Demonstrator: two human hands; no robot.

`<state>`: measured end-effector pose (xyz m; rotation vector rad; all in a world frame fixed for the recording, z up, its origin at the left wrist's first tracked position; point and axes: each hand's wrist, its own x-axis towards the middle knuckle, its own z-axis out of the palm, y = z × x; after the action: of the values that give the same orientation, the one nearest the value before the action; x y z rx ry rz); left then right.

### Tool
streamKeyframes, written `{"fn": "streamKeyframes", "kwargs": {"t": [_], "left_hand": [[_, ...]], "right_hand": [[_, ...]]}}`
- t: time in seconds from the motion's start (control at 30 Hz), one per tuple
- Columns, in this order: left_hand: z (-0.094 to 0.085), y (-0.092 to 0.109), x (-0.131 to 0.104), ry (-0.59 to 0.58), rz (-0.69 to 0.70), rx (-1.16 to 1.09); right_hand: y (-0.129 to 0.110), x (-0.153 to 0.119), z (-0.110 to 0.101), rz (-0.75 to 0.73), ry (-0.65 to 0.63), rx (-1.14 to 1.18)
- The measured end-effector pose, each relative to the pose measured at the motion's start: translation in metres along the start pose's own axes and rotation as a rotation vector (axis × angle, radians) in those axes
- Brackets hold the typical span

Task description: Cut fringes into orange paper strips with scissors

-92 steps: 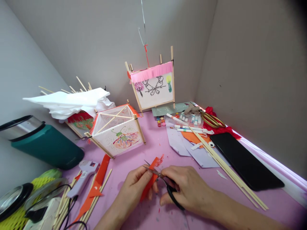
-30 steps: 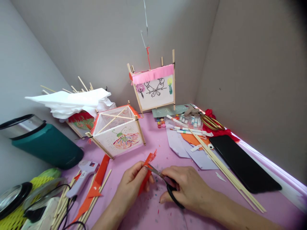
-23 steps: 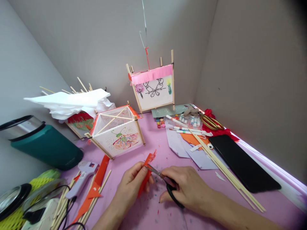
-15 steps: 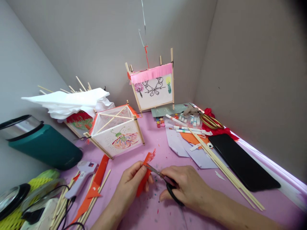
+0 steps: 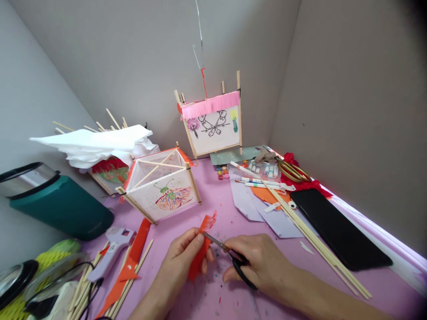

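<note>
Between the thumb and fingers of my left hand [image 5: 183,253] is a strip of orange-red paper [image 5: 200,258], its far end cut into a fine fringe. My right hand [image 5: 258,262] grips black-handled scissors [image 5: 245,273]. Their blades reach to the strip's edge, right by my left thumb. Beyond my hands stands a paper lantern [image 5: 167,191] on a wooden stick frame, with a coloured insect drawn on its front panel and orange trim along its top.
A second lantern [image 5: 215,124] with pink fringe hangs from a wire. On the left lie a teal tumbler [image 5: 66,206], a lilac glue gun [image 5: 111,253] and orange paper [image 5: 133,258]. Wooden sticks [image 5: 310,231], a black phone [image 5: 340,229] and markers [image 5: 260,183] are on the right.
The view has tilted up slightly, so most things sit a little lower. My hands keep the same hold on the paper and scissors, with the blades still at the strip.
</note>
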<state>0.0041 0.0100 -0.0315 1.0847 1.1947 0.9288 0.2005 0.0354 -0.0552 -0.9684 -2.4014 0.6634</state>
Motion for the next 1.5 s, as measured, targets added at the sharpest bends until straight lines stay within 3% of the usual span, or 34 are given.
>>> {"fn": "streamKeyframes", "kwargs": {"t": [0.33,0.7,1.5], "left_hand": [[0.0008,0.0028,-0.0003,0.022,-0.025,0.002],[0.0074,-0.0014,0.0006,-0.033,-0.012,0.017],[0.0023,-0.0027,-0.0010,-0.043,-0.026,0.027]], "right_hand": [[-0.0009,0.0006,-0.0007,0.009,-0.004,-0.019],[-0.0051,0.0007,-0.0025,0.036,0.004,-0.021],[-0.0010,0.0011,0.0070,-0.001,0.038,-0.029]]}}
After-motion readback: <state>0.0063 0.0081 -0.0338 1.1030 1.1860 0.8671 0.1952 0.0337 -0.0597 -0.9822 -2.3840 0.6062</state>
